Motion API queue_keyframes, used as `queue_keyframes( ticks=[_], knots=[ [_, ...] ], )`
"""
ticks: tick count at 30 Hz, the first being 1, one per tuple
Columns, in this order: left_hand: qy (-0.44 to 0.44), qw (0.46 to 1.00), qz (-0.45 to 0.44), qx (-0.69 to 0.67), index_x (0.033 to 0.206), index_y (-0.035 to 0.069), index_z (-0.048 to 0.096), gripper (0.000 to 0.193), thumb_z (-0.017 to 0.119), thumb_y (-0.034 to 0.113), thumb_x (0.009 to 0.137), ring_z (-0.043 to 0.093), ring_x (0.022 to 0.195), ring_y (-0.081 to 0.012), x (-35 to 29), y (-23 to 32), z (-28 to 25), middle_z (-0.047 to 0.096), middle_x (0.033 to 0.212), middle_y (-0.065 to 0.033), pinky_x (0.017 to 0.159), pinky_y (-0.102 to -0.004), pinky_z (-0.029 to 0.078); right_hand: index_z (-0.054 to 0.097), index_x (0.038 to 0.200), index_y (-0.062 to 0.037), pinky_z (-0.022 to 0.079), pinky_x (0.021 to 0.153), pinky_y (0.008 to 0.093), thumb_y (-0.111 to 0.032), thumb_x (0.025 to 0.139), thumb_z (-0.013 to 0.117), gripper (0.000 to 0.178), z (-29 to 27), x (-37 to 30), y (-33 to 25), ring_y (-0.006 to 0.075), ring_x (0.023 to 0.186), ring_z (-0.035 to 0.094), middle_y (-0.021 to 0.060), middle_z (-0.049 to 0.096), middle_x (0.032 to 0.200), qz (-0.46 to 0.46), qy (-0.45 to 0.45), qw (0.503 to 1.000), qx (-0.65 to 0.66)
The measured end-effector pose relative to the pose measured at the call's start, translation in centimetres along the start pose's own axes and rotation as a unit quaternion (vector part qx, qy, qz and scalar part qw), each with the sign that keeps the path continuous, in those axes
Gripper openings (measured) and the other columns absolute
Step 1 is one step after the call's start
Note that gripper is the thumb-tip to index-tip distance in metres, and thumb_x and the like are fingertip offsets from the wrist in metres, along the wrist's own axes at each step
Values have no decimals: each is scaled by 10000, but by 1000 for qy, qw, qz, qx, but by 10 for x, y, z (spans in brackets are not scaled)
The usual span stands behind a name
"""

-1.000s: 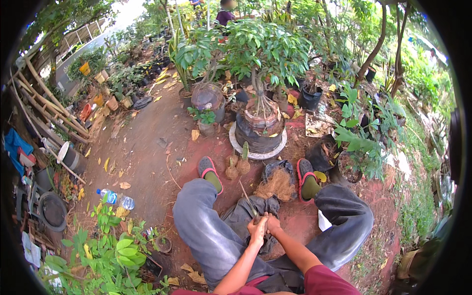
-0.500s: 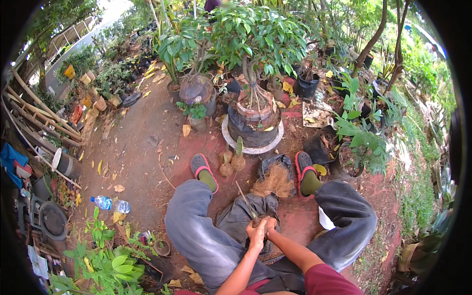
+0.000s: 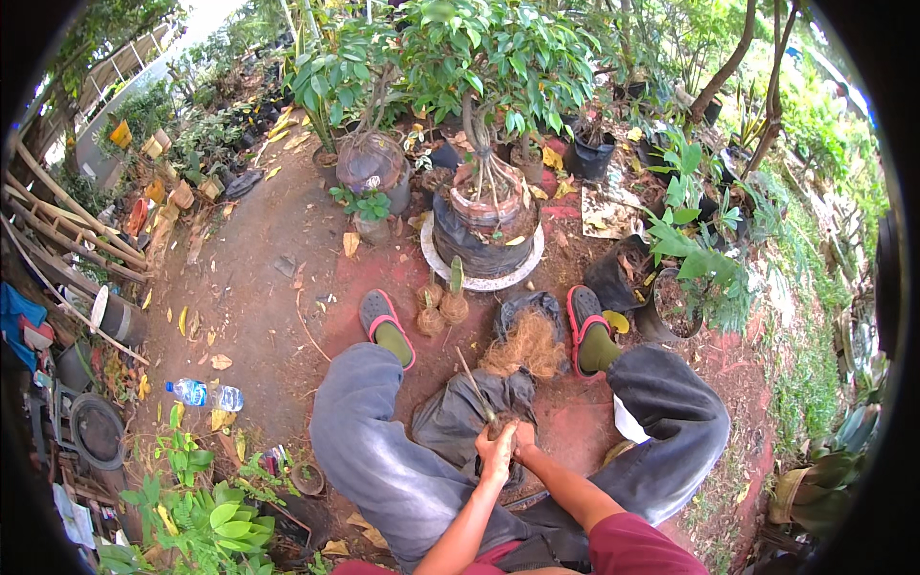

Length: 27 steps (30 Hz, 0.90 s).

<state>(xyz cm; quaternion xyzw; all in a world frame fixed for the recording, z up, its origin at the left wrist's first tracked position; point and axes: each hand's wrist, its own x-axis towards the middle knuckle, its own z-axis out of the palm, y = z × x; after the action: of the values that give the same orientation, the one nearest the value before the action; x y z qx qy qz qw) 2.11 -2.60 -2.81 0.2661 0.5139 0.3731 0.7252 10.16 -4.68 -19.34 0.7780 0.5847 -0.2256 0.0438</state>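
Hands met low in the frame's centre, left hand [image 3: 496, 452] and right hand [image 3: 522, 439] both closed around a small root ball with a thin stem [image 3: 476, 393]; two wrapped balls [image 3: 440, 309] already stood above, coconut fibre [image 3: 524, 347] remaining between.

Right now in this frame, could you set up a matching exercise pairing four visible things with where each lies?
Things:
1. clear plastic water bottle
2. brown coconut fibre clump
3. round white saucer
4. dark plastic grow bag

Places:
A. under the big potted tree
B. on the dirt, person's left
C. between the knees, below both hands
D. between the two feet

Pairs: 1-B, 2-D, 3-A, 4-C
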Motion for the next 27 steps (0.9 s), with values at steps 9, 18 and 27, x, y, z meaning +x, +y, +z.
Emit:
queue_keyframes(
  ticks=[9, 18, 27],
  knots=[
    [13, 1000, -6, 14, 918, 31, 660, 193, 754, 125, 778, 577, 601, -104, -4, 9, 1, 634, 762, -10, 470, -246, 443, 673, 956, -97, 550, 701, 368, -204, 705, 673, 273, -25, -18, -5, 242, 886, 691, 114, 699, 945, -25, -20, 999, 25],
    [20, 1000, 23, -8, 827, 55, 655, 140, 766, 118, 769, 488, 423, -91, -11, 19, 5, 548, 578, 12, 392, -246, 367, 704, 794, -109, 551, 696, 395, -204, 721, 643, 135, -23, -17, -6, 277, 814, 698, 135, 704, 835, -48, 6, 998, 49],
    [11, 999, 27, -32, 855, 61, 647, 156, 755, 142, 776, 512, 465, -92, 6, 8, -10, 580, 646, 18, 378, -254, 387, 702, 775, -78, 551, 718, 427, -299, 687, 696, 237, -72, -22, -1, 338, 800, 685, 174, 693, 822, -65, 4, 997, 33]
  ],
)
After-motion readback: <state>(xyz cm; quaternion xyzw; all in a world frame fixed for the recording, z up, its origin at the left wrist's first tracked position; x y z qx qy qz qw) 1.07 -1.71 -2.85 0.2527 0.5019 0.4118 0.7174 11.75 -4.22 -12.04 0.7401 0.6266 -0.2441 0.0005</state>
